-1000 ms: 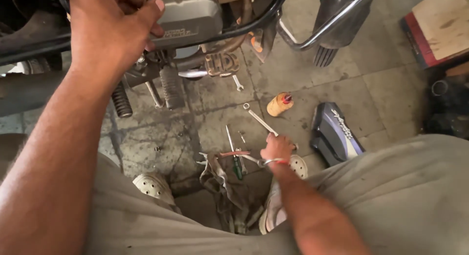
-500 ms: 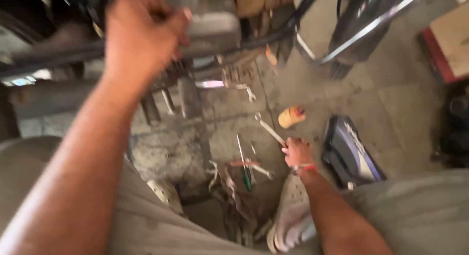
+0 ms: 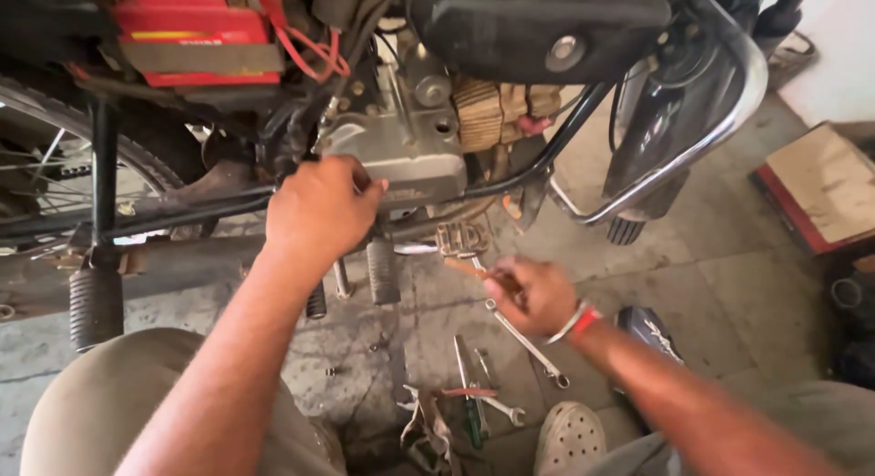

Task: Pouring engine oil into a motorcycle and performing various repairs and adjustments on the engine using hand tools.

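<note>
- The right hand (image 3: 538, 296), down among the floor tools 1 second ago, is now raised, fingers clamped on a wooden-handled tool (image 3: 474, 270), and moving toward the engine.
- The left hand (image 3: 319, 207) stays clenched at the engine cover (image 3: 410, 162); what it grips is hidden.

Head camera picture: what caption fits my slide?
Left hand on motorcycle engine, right hand lifting a tool.

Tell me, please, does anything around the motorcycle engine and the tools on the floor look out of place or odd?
Nothing looks broken or spilled. The oddest thing is the loose scatter: a long silver spanner, a green-handled screwdriver and a crumpled grey rag lie unsorted on the tiled floor, close to a white perforated clog.
</note>
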